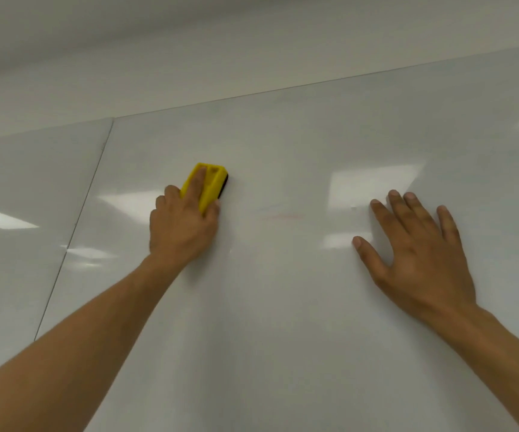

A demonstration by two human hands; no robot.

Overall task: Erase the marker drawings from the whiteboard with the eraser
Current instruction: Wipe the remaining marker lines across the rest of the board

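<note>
The glossy whiteboard [283, 307] is filling the view. The right hand [414, 254] is lying flat on it, fingers spread wide. Well to its left, the left hand [183, 226] is gripping the yellow eraser [210, 182], forefinger stretched along its back, pressing it against the board. A faint red smear [283, 216] is lying between the hands.

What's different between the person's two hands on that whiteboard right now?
The left hand grips a yellow eraser, with one finger laid along its back; the right hand holds nothing. The left hand's fingers curl round the eraser, while the right hand's are straight and spread, flat against the whiteboard. The left hand sits left of a faint red smear, the right hand to its right. Both arms are bare and reach up to the same panel.
</note>
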